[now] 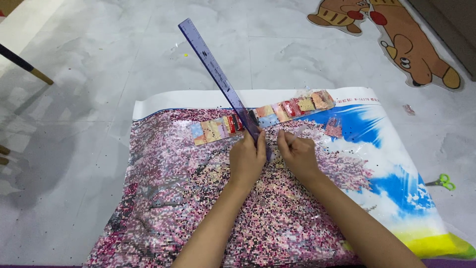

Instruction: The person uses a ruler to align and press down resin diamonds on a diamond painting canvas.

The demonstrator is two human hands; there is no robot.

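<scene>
Bead packets (263, 116) lay along the canvas (198, 208) top edge on the floor (74, 99). Left hand (246, 159) fingers gripped the ruler (218, 77); right hand (297, 155) fingers seemingly pinched film.

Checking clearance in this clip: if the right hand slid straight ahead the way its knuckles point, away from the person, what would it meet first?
Most likely the strip of small coloured bead packets lying across the diamond-painting canvas, just beyond the right hand. The blue ruler held by the left hand stands to its left, probably out of that line; depth is uncertain.

Home floor — marble tiles (99, 74), cartoon sticker (416, 54)
</scene>
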